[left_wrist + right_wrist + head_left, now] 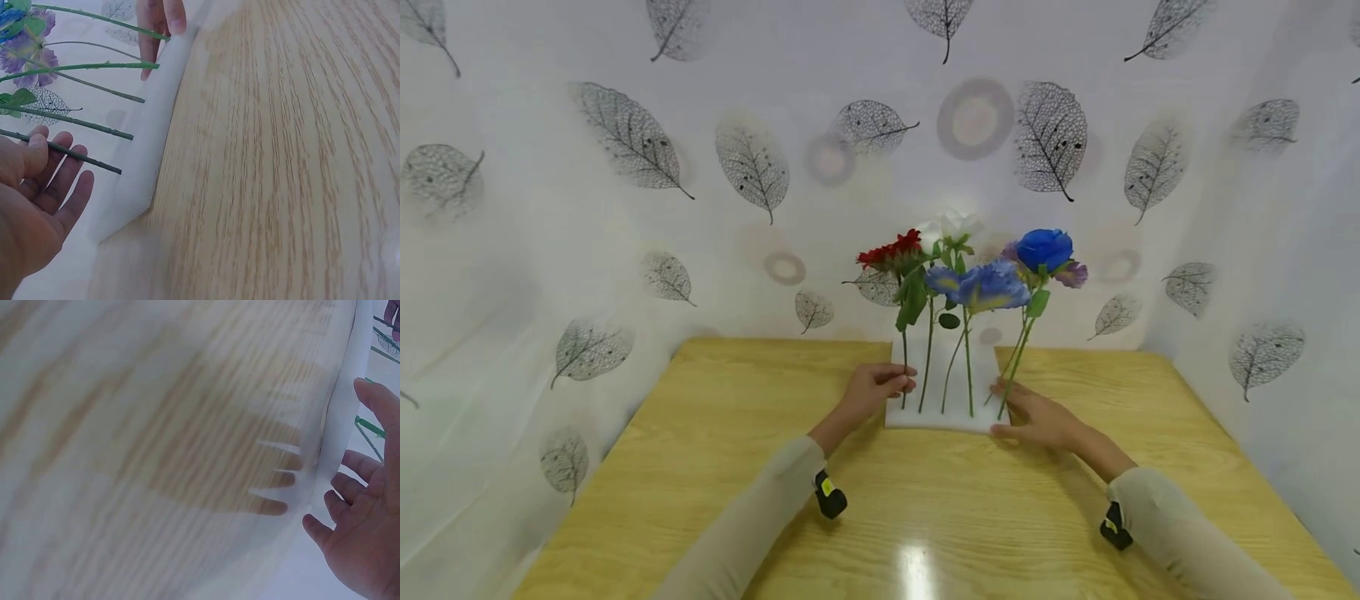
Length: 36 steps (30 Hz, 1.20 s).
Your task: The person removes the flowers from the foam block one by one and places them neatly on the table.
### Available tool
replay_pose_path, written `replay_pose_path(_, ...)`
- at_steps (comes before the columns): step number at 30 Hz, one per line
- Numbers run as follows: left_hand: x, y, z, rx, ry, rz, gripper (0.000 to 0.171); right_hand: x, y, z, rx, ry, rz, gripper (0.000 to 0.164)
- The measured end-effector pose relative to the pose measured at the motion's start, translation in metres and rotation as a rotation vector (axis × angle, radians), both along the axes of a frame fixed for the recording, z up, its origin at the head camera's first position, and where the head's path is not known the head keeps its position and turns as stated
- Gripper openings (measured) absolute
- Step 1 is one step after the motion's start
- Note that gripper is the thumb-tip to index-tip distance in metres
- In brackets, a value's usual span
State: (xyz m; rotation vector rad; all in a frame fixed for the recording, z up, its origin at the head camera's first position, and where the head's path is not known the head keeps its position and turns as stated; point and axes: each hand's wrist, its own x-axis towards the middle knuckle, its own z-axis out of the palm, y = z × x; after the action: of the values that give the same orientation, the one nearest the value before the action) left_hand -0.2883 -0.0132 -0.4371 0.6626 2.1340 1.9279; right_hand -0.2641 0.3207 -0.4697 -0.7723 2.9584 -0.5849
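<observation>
A white foam block [951,422] lies on the table, with several artificial flowers standing in a row along its front. At its left end, my left hand [867,393] pinches the dark green stem [94,162] of the red flower [891,250] between thumb and fingers, close above the block. My right hand [1039,417] is at the block's right front corner, its fingers [345,487] spread and loosely bent beside the edge. Just over it rises the stem of the blue rose [1045,249]. Between stand a white flower [953,227] and a blue iris [992,286]; a purple flower [1072,274] shows behind the rose.
The wood-grain table [880,508] extends to both sides and in front of the block. Right behind it hangs a pale curtain [865,58] with a leaf print, which also encloses the left and right sides. Black devices [830,496] are strapped at both wrists.
</observation>
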Motion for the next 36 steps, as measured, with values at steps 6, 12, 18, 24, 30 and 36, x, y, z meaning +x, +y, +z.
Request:
replay_pose_path(6,-0.001,0.003,-0.003,0.036,-0.006,0.018,0.026,0.003,-0.001,0.002,0.000,-0.006,-0.003,0.079)
replay_pose_path(12,-0.013,0.003,-0.014,0.074,-0.016,0.038,0.026,0.001,-0.002,0.005,0.014,-0.004,0.001,0.079)
replay_pose_path(18,-0.016,0.001,-0.014,0.097,-0.023,0.067,0.026,-0.001,-0.002,0.003,0.025,-0.004,0.007,0.079)
replay_pose_path(24,-0.012,-0.007,-0.004,0.103,0.015,0.058,0.023,0.004,-0.003,0.006,0.010,-0.023,-0.004,0.079)
replay_pose_path(30,-0.008,-0.028,0.006,0.078,0.038,0.068,0.027,0.004,-0.004,0.007,0.022,-0.026,0.003,0.080)
replay_pose_path(36,-0.001,-0.058,0.019,0.029,0.079,0.116,0.028,0.003,-0.003,0.007,0.027,-0.017,0.002,0.080)
